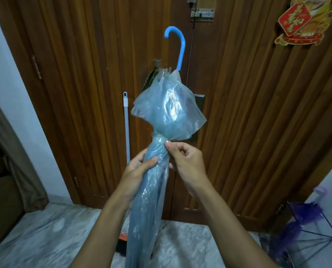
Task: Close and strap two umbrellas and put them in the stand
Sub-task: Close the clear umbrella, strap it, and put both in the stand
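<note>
Blue umbrella (167,113) is centre frame, closed and held handle end up. Its hooked blue handle (177,45) is at top centre, and the canopy is bunched loose above a cinched waist. I see the left hand (140,167) wrapped round the folded canopy just below the waist, thumb across the front. The right hand (186,161) pinches the plastic at the waist w/ thumb and forefinger, other fingers curled. Purple umbrella (304,213) stands in the wire stand (329,232) at lower right. Behind: wooden door (83,74), w/ grey broom pole (126,128) left of centre.
</note>
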The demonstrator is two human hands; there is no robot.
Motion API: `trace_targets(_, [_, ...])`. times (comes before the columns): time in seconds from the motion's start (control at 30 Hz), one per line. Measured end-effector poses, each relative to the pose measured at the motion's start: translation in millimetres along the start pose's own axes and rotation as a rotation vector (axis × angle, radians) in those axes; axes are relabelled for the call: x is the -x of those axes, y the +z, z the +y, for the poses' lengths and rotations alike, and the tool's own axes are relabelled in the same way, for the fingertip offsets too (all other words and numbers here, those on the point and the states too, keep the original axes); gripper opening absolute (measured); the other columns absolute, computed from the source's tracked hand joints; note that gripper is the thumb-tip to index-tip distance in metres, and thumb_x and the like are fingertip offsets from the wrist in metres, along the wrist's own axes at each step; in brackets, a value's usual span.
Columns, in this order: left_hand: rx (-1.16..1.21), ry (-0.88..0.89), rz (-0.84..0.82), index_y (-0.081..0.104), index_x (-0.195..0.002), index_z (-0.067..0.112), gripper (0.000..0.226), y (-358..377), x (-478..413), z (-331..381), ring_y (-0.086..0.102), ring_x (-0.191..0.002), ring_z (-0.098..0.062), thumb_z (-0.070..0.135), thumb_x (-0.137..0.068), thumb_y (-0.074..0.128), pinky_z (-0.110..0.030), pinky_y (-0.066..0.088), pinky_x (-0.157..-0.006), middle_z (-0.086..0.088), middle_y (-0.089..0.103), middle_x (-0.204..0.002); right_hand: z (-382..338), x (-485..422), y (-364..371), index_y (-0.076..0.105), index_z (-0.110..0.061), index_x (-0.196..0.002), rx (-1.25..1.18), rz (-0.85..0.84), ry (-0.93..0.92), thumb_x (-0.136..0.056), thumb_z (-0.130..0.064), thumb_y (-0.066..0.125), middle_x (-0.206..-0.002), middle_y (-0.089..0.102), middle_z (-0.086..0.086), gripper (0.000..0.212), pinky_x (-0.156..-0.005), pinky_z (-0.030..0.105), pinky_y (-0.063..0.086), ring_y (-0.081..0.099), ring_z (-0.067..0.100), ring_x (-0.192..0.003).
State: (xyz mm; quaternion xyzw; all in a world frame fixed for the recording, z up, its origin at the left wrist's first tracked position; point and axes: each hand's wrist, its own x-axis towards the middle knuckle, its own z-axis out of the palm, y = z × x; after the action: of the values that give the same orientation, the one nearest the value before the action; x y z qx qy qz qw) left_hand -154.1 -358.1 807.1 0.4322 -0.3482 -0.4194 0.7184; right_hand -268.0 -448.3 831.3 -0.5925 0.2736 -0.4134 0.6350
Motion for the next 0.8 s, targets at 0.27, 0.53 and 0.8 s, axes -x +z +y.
trace_targets(0.27, [-0.683,0.288,0.108,0.058,-0.123,0.033,0.035,0.4,-1.1,31.4,0.063,-0.104,-0.011,0.015,-0.093,0.061,-0.015,0.053,-0.074,0.01,0.06,-0.117,-13.1,2.9,9.5,0.079,-0.008,-0.086,0.17,0.133,-0.185,-0.078,-0.023,0.084,-0.08,0.078,0.002,0.018,-0.063,0.026,0.06,0.075,0.013,-0.077])
trace_targets(0.53, [-0.79,0.187,-0.03,0.05,-0.132,0.037,0.063,-3.5,3.8,40.2,0.063,-0.102,0.005,0.035,-0.076,0.08,-0.016,0.053,-0.085,0.016,0.063,-0.12,-16.8,0.9,7.0,0.08,-0.011,-0.088,0.286,0.103,-0.231,-0.082,-0.022,0.08,-0.081,0.078,-0.001,0.012,-0.067,0.039,0.063,0.075,0.018,-0.073])
trace_targets(0.8, [-0.603,0.276,0.045,0.052,-0.119,0.038,0.055,-4.3,1.7,19.4,0.067,-0.103,-0.012,0.026,-0.073,0.079,-0.031,0.057,-0.085,-0.001,0.065,-0.116,-20.9,5.6,1.9,0.075,-0.005,-0.098,0.065,-0.032,-0.117,-0.089,-0.01,0.071,-0.09,0.077,0.009,0.012,-0.067,0.023,0.061,0.075,0.015,-0.08])
